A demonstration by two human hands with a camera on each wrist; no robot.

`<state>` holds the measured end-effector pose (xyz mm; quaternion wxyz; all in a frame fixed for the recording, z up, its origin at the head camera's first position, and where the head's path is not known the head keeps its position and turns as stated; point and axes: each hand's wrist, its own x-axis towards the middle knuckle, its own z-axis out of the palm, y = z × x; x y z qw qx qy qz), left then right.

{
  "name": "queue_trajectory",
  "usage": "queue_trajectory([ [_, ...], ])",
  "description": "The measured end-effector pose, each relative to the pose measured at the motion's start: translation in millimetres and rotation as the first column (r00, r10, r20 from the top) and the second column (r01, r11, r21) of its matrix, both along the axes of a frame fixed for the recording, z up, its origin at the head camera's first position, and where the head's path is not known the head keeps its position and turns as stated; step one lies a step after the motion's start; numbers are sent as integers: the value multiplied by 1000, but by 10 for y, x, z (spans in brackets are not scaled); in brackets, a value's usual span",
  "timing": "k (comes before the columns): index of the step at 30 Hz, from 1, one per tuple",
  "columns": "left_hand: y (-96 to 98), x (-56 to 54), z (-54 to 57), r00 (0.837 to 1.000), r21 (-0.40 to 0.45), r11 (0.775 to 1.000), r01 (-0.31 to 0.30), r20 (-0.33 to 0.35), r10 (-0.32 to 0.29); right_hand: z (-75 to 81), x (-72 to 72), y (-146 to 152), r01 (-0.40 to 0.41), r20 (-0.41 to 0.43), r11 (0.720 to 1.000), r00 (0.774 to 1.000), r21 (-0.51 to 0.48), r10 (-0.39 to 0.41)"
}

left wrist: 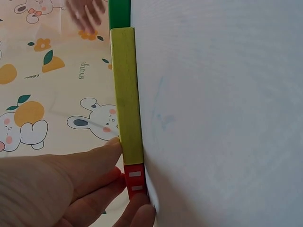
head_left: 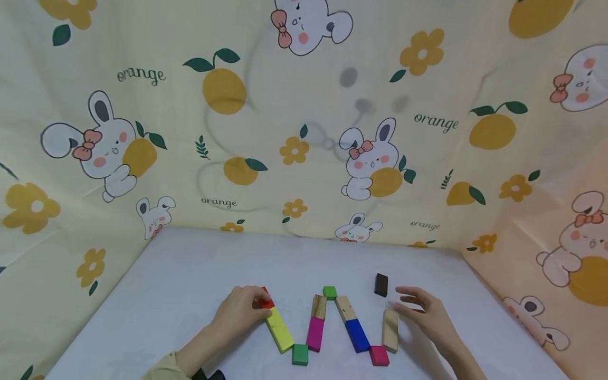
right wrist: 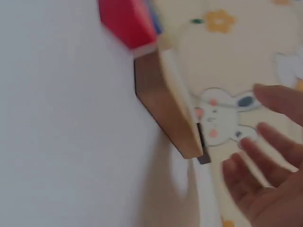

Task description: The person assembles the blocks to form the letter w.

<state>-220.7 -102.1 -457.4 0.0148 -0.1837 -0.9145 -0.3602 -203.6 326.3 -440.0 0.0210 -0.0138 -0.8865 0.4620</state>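
Observation:
My left hand [head_left: 241, 308] pinches a small red block [left wrist: 136, 177] at the far end of a yellow block [head_left: 279, 330]. In the left wrist view the red block has pale rectangles on its side, and the thumb lies by the yellow block's edge. My right hand [head_left: 431, 318], its fingers spread and holding nothing, hovers beside a plain wooden block [head_left: 391, 331]. Beyond that block lies a dark block [head_left: 381, 285], apart from the others. In the right wrist view, the open fingers [right wrist: 265, 161] are off to the side of the wooden block [right wrist: 165, 99].
The blocks form a zigzag: a green block [head_left: 300, 354], a magenta block [head_left: 315, 333], a striped wooden block [head_left: 319, 306], another green block [head_left: 330, 292], a light wooden block [head_left: 345, 308], a blue block [head_left: 358, 336] and a red-pink block [head_left: 379, 355]. A printed cloth [head_left: 266, 211] walls the white table [head_left: 214, 253].

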Motion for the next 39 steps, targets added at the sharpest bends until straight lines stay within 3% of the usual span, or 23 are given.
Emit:
queue_trajectory([
  [4,5,-13,-9,1000,1,1000,2,1,-2,23,-368,123,-58,-76,998,995,-2,58],
  [9,2,-6,-4,1000,11,1000,11,1,-11,-58,-679,306,-142,-20,990,990,-1,142],
  [14,13,3,-2,1000,9,1000,21,1,-21,-140,-740,402,-168,45,986,985,-5,168],
  [29,9,4,3,1000,-6,1000,-8,-2,8,-243,-875,299,-169,63,983,984,74,164],
  [39,0,1,3,999,-3,1000,-12,34,12,-300,-950,365,-153,62,987,987,55,149],
])
